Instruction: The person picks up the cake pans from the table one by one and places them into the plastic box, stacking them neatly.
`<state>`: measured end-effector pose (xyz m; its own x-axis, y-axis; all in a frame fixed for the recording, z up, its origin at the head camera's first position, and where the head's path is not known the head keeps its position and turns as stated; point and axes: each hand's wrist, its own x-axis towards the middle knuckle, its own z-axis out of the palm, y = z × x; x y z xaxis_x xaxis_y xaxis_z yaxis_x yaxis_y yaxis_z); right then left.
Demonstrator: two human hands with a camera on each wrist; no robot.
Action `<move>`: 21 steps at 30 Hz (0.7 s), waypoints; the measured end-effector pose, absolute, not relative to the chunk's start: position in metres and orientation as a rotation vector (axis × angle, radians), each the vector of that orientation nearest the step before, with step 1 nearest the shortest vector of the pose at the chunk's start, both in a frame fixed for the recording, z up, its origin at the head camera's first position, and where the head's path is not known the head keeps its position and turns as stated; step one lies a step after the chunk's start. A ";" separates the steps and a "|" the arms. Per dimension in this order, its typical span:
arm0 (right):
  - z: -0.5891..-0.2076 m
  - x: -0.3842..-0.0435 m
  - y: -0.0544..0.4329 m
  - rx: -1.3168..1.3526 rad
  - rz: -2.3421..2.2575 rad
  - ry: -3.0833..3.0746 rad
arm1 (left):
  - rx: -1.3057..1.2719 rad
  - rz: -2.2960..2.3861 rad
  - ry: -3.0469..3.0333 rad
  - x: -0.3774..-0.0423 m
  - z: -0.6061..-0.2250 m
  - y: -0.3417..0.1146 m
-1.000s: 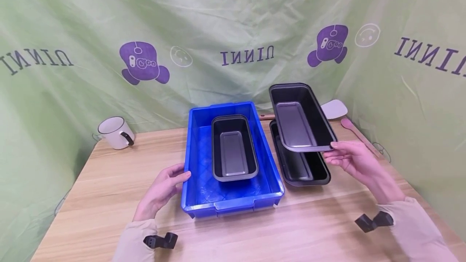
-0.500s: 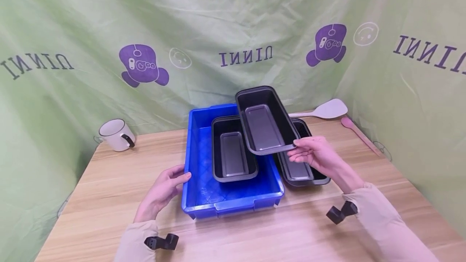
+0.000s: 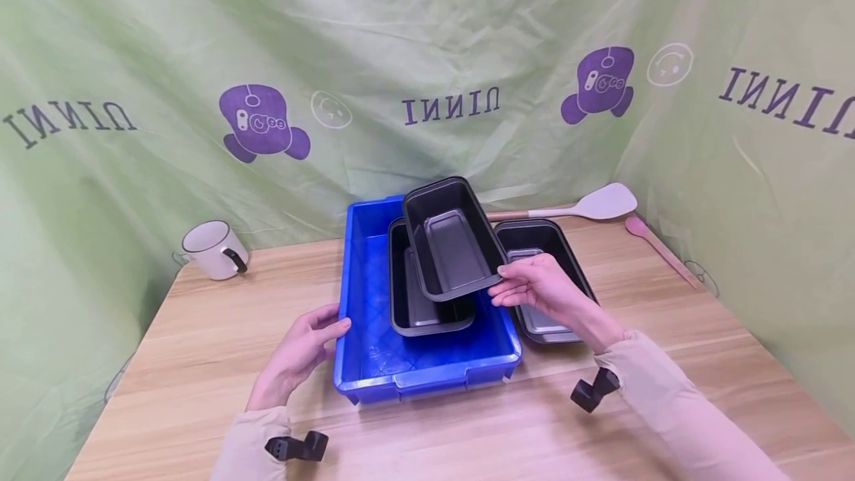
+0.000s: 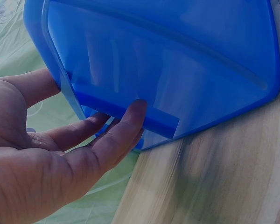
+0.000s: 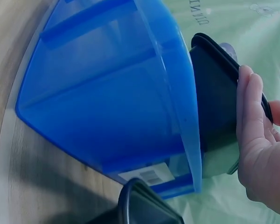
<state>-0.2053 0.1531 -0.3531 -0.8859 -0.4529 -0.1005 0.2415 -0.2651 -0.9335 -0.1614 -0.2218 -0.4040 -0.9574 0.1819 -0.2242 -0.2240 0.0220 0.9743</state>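
Loaf pan (image 3: 456, 245), dark grey, rectangular, rounded corners, tilted.

The right hand (image 3: 546, 292) has carried its loaf pan (image 3: 457, 247) leftward and lower: a second ago it hung over the loaf pan (image 3: 562, 243) on the worktop (image 3: 267, 310), and now it is tilted above the blue bin (image 3: 427, 378). It covers much of the inner loaf pan (image 3: 427, 331), which was then in full view. The worktop pan's far rim has come clear, while hand and wrist now cross its nearer half. The spatula's (image 3: 594, 205) handle, previously partly hidden, is uncovered.
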 end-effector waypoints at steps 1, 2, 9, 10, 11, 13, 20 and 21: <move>-0.354 -0.206 0.151 -0.263 -2.174 1.577 | -0.044 2.017 2.015 -0.161 -0.404 -0.222; -0.355 -0.206 0.148 -0.263 -2.161 1.593 | -0.034 2.011 2.021 -0.161 -0.405 -0.223; -0.359 -0.208 0.136 -0.221 -2.069 1.699 | -0.032 2.023 2.013 -0.161 -0.407 -0.223; -0.359 -0.208 0.135 -0.223 -2.052 1.711 | -0.027 2.022 2.012 -0.161 -0.407 -0.223; -0.359 -0.209 0.133 -0.225 -2.036 1.720 | -0.024 2.022 2.011 -0.161 -0.407 -0.223; -0.358 -0.209 0.131 -0.232 -2.000 1.730 | -0.020 2.020 2.010 -0.161 -0.407 -0.223; -0.354 -0.210 0.125 -0.252 -1.866 1.779 | -0.009 2.028 2.008 -0.162 -0.406 -0.224; -0.354 -0.211 0.124 -0.262 -1.844 1.791 | -0.008 2.029 2.007 -0.162 -0.406 -0.224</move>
<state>-0.2107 0.1243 -0.3542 -0.8294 -0.5077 -0.2330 0.2477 0.0395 -0.9680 -0.1616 -0.2237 -0.4059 -0.9589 0.1978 -0.2037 -0.2058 0.0098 0.9785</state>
